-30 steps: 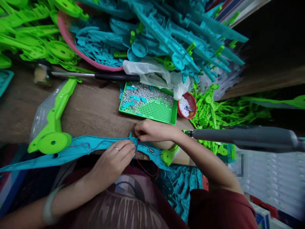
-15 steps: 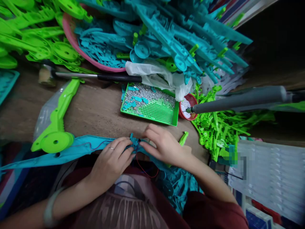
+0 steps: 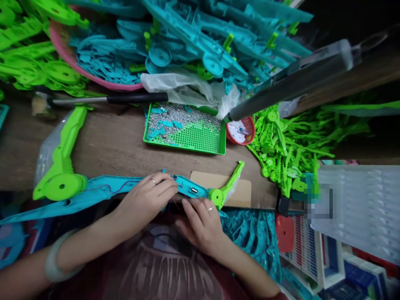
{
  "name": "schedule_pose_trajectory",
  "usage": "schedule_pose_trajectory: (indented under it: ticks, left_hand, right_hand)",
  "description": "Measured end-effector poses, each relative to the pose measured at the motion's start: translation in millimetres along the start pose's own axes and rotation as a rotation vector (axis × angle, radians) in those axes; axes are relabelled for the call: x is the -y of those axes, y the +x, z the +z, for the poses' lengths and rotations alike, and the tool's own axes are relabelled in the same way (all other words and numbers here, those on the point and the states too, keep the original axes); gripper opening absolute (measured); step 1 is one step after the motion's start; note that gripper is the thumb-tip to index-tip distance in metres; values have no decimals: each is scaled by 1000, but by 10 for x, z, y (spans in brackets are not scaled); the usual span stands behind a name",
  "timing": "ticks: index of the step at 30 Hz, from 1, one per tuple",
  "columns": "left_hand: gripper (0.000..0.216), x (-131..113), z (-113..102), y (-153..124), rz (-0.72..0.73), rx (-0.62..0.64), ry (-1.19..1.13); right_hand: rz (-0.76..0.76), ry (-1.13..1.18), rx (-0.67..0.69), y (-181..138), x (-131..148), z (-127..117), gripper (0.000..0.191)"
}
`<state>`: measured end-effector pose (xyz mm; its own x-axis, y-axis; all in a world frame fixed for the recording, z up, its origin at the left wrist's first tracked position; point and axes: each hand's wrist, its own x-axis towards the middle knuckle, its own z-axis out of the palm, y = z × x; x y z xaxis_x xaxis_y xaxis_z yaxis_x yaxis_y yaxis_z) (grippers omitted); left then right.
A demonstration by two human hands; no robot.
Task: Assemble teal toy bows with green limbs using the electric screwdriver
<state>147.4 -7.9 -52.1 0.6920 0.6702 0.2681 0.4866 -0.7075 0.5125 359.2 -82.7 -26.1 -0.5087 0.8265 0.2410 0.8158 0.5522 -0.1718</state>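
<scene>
A long blue plastic shell (image 3: pixel 115 186) lies along the bench's front edge, open side up, with a thin dark wire in its channel and a small metal part inside. Wrapped over its middle is my left hand (image 3: pixel 153 189), fingers closed on it, covering that stretch. My right hand (image 3: pixel 203 223) is just in front of the shell, fingers bent and closed at a thin red wire (image 3: pixel 178 205); the exact pinch is partly hidden. Green pieces with round hubs join the shell at left, a green arm (image 3: pixel 64 183), and at right, a smaller green arm (image 3: pixel 218 196).
Behind the shell sits a green perforated tray (image 3: pixel 184 148) of screws and small blue pieces. A hammer (image 3: pixel 134 98), a pink basin (image 3: pixel 93 79), a red basket (image 3: pixel 248 134) and a hanging electric screwdriver (image 3: pixel 290 83) surround it. Green parts (image 3: pixel 278 146) pile up at right; cardboard (image 3: pixel 240 196) lies under the small arm.
My right hand has left the shell's middle and moved down toward me, to the red wire. My left hand stays on the shell. The view has shifted, and the screwdriver hangs clear of the basket.
</scene>
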Motion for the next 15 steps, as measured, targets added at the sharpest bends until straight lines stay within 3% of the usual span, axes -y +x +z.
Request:
schedule_pose_trajectory:
  ticks: [2,4,8,12,15]
  left_hand:
    - [15,36,-64,73,57,42,62]
    - [13,64,-121,146,147,87,141]
    - [10,113,-175,255,259,161,247]
    - [9,172,-167,309,346,197,245]
    - [7,206,-160,330,365,207,213]
  right_hand:
    - [5,-113,-71,-126,95,79,41]
    - [-39,-146,-80,-192,137,172,33]
    - [-41,-25,-118,-179,115,278,34]
    - [24,-91,-123,-109,60,275,40]
    - [32,91,-121,-59,3,235,38]
